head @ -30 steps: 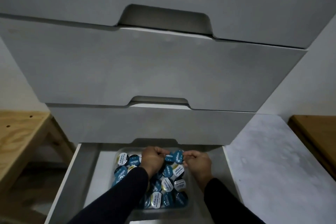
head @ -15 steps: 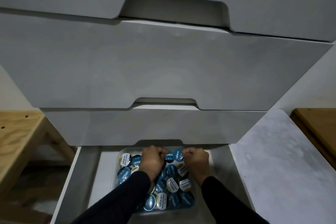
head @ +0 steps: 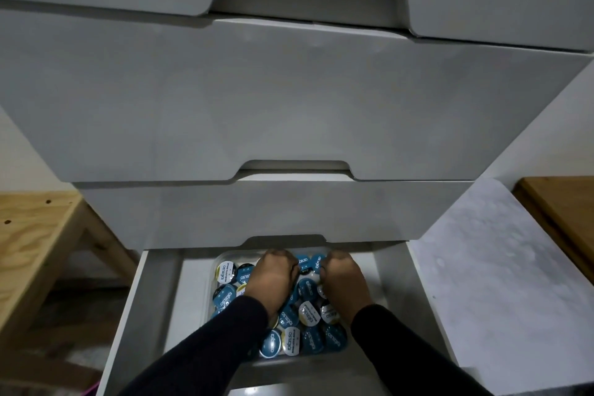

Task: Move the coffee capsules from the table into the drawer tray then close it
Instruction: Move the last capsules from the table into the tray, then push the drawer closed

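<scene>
Head view, the sole camera: worn on the person's head, it looks forward and steeply down, close against the cabinet's drawer fronts (head: pixel 289 100). The open drawer (head: pixel 154 299) lies near at 6 o'clock, both forearms entering from the lower edge.

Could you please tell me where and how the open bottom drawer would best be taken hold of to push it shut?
Probably by its front panel, the near edge at the bottom of the view, approached from the person's side and pushed straight toward the cabinet. The drawer slides that way, and the tray of capsules fills its middle. Both hands, left and right, are curled over the capsules.
</scene>
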The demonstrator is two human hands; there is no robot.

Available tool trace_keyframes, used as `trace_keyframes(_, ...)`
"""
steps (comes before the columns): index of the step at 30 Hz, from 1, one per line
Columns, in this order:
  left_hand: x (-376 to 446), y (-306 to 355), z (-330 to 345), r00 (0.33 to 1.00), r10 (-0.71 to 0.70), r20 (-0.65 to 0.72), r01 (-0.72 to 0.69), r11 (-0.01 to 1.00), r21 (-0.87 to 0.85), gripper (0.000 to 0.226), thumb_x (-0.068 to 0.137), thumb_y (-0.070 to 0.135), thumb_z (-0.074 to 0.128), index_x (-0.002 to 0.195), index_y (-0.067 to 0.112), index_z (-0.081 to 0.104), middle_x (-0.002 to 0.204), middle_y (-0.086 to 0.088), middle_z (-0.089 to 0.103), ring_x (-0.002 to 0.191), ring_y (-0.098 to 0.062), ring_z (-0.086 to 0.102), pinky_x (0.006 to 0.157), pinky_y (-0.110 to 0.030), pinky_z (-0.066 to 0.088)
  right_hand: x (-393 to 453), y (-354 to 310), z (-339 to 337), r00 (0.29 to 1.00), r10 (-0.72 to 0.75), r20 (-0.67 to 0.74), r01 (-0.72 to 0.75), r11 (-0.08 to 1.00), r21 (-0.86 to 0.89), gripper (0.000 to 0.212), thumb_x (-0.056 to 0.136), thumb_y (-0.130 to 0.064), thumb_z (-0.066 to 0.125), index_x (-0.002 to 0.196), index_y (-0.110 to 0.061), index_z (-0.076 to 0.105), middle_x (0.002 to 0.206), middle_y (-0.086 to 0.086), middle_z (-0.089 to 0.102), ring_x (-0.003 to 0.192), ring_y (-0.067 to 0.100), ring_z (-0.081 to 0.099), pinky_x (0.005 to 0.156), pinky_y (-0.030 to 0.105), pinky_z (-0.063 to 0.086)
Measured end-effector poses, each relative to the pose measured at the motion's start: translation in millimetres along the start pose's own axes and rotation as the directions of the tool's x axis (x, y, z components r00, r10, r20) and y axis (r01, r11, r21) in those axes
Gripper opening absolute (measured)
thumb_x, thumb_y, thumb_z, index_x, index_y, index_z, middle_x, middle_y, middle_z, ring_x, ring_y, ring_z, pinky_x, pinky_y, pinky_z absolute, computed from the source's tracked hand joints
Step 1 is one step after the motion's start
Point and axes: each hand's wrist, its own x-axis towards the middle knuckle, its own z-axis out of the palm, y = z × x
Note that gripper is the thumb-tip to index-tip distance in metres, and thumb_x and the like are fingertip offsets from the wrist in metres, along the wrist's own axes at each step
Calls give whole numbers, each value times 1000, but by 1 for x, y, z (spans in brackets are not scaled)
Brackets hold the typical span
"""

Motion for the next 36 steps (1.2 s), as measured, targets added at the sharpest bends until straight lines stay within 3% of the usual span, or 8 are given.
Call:
trace_keyframes(5, -17, 0, 1, 982, 164, -99, -145, 974, 174, 19, 90, 15, 53, 108, 18, 58, 100, -4, 63, 84, -16, 61, 74, -22, 50, -11, -11, -10, 987, -142, 69, 153, 970, -191, 6, 57, -7, 62, 57, -13, 62, 60, 5, 64, 60, 20, 60, 70, 28, 49)
trace_keyframes(8, -25, 5, -4, 971, 202, -131, -165, 954, 251, 36, 92, 18, 49, 127, 15, 49, 114, -10, 61, 103, -22, 58, 86, -30, 49, -20, -18, -28, 988, -108, 111, 123, 982, -143, 27, 87, -11, 42, 105, 0, 59, 114, 18, 60, 111, 28, 50, 93, 29, 38)
trace_keyframes(10, -34, 11, -11, 974, 179, -136, -136, 951, 276, 38, 93, 22, 49, 130, 12, 46, 121, -10, 58, 112, -22, 53, 93, -31, 46, -27, -19, -34, 991, -71, 117, 86, 988, -130, 36, 93, -21, 39, 123, -2, 49, 131, 15, 50, 125, 25, 39, 101, 28, 33)
trace_keyframes(15, -79, 24, -33, 922, 187, -338, -105, 963, 247, 39, 96, 27, 43, 130, 9, 48, 129, -10, 56, 124, -22, 45, 105, -29, 36, -55, -27, -58, 990, -130, -44, 125, 986, -112, 43, 94, -36, 40, 124, -6, 49, 130, 11, 53, 124, 23, 41, 105, 30, 33)
trace_keyframes(23, -220, 17, -2, 681, 19, -732, -74, 996, -43, 51, 89, 25, 58, 134, 5, 45, 136, -16, 49, 133, -29, 37, 113, -37, 29, -169, -32, -66, 927, -50, -371, 100, 988, 118, 54, 92, -37, 48, 133, -3, 40, 140, 16, 44, 136, 29, 30, 113, 33, 22)
trace_keyframes(27, -268, 3, 49, 616, -127, -778, -10, 986, -169, 77, 87, 35, 56, 146, 5, 18, 155, -13, 18, 145, -22, 8, 117, -28, 8, -229, -24, -30, 861, 58, -505, 48, 980, 194, 68, 91, -44, 42, 143, -5, 22, 153, 12, 22, 143, 24, 12, 116, 33, 14)
trace_keyframes(30, -273, -16, 87, 623, -223, -750, 24, 963, -267, 91, 85, 42, 56, 148, 7, 1, 158, -11, -5, 145, -18, -9, 116, -27, 1, -253, -21, 7, 833, 164, -528, -11, 960, 281, 78, 89, -50, 41, 146, -9, 7, 157, 8, 2, 144, 18, -5, 117, 37, 13)
trace_keyframes(36, -246, -50, 121, 576, -376, -725, 66, 906, -417, 108, 80, 51, 60, 146, 6, -12, 155, -16, -20, 144, -24, -15, 112, -25, 1, -246, -13, 56, 795, 340, -503, -70, 875, 480, 93, 85, -49, 53, 145, -11, -8, 156, 9, -13, 143, 19, -10, 117, 33, 6)
